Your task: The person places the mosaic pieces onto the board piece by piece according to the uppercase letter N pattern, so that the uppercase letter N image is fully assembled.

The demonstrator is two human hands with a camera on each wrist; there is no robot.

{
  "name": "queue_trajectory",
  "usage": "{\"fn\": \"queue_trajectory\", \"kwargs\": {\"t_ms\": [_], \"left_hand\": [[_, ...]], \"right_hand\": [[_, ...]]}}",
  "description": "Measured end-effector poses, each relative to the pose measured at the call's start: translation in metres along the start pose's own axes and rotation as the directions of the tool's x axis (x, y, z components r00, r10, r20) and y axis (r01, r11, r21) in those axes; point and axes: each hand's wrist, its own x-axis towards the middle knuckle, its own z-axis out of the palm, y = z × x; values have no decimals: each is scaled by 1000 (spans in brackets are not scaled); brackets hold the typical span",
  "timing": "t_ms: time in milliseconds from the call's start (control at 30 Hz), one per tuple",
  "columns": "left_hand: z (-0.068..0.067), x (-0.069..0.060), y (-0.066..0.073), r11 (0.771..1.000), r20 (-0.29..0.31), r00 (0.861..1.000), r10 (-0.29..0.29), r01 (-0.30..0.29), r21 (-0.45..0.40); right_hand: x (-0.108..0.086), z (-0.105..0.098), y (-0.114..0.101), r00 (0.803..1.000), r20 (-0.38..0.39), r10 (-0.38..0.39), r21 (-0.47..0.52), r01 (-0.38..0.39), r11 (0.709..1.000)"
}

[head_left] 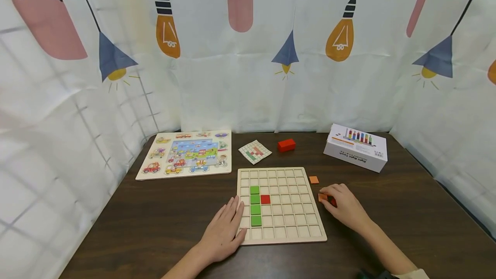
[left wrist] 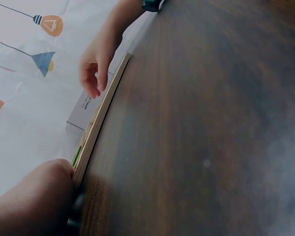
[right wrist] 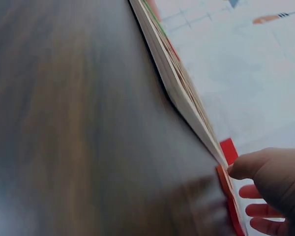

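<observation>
A pale wooden grid board (head_left: 288,223) lies flat in the middle of the table. Green square tiles (head_left: 255,209) fill several cells of one column, and a red tile (head_left: 265,199) lies in the cell right of the second green one. My left hand (head_left: 223,231) rests along the board's left edge, fingers extended. Right of the board, thumb and index finger of my right hand (head_left: 342,206) pinch an orange tile (head_left: 323,197) low at the table. Red pieces (right wrist: 234,216) lie under that hand, partly hidden. Another orange tile (head_left: 314,180) lies by the board's upper right side.
Behind the board are a small pattern card (head_left: 255,152) and a red block (head_left: 286,145). A white box (head_left: 356,147) stands at the back right. A vehicle picture puzzle (head_left: 186,154) lies at the back left. A white curtain (head_left: 232,89) hangs behind the table (head_left: 166,218).
</observation>
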Motion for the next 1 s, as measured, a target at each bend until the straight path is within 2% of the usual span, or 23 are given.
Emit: {"fn": "queue_trajectory", "kwargs": {"t_ms": [233,433,1000], "left_hand": [[0,0,0,1000,0,1000,0,0,1],[0,0,0,1000,-7,1000,5,-5,0],[0,0,0,1000,-14,1000,10,-9,3]], "right_hand": [[-15,-9,11,995,58,76,-30,-74,997],[-22,-13,15,992,64,105,-28,-103,994],[-23,-14,13,988,73,133,-31,-131,991]]}}
